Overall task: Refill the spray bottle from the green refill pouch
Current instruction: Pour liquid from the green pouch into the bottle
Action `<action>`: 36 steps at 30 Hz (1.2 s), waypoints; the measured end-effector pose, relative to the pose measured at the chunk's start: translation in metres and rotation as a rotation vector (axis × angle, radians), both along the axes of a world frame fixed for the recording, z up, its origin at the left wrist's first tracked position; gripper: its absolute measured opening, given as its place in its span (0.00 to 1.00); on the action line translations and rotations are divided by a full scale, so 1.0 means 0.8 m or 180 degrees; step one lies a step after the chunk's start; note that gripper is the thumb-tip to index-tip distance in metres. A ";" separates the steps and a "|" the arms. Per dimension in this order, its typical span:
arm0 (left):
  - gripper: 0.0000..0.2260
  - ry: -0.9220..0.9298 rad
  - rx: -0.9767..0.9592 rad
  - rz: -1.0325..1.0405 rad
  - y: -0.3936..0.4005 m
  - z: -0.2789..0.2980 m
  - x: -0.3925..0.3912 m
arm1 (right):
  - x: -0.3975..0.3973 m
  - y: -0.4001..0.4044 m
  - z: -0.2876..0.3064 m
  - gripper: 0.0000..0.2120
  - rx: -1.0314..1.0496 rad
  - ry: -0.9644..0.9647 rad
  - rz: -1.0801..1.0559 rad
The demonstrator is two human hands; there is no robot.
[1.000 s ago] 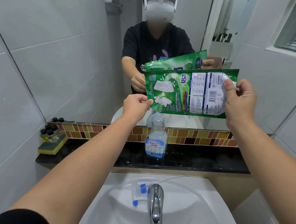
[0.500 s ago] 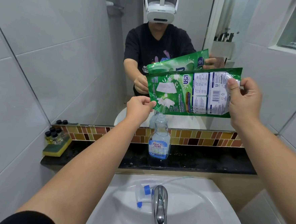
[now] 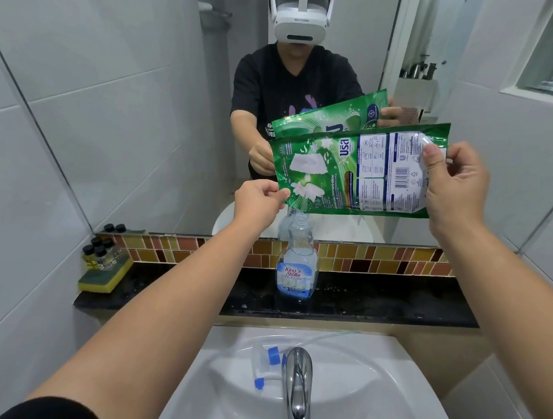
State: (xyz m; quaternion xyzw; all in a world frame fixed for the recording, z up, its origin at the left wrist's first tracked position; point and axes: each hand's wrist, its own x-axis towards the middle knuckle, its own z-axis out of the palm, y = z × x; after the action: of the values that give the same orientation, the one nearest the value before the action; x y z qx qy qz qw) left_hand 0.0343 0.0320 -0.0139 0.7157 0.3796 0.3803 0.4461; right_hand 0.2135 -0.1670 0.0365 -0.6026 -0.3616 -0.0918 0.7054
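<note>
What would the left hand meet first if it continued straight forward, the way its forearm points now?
The left hand already pinches the lower corner of the green refill pouch, so the pouch comes first. Beyond it the mirror is probably next; the spray bottle stands lower. Depth is uncertain.

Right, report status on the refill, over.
Left hand pinching pouch corner, right hand gripping far end. Green refill pouch tipped over open spray bottle. Nothing in the way.
</note>
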 end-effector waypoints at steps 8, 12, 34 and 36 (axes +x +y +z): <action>0.07 -0.0021 -0.0048 -0.0016 -0.001 0.000 0.001 | 0.002 0.001 0.004 0.13 -0.0053 -0.0122 -0.0117; 0.08 -0.0023 -0.0041 -0.0035 -0.002 0.000 0.001 | 0.005 0.001 0.004 0.13 -0.0055 -0.0143 -0.0113; 0.07 -0.0195 -0.0187 -0.0016 -0.002 -0.002 0.005 | 0.005 0.002 -0.004 0.12 0.0256 -0.0008 0.0048; 0.07 -0.0186 -0.0176 -0.0023 -0.001 -0.003 0.006 | 0.005 0.003 -0.005 0.12 0.0256 -0.0012 0.0038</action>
State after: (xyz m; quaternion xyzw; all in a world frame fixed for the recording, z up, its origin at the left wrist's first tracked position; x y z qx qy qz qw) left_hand 0.0394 0.0310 -0.0162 0.6931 0.3742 0.3888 0.4779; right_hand 0.2174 -0.1648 0.0321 -0.5714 -0.3626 -0.1031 0.7290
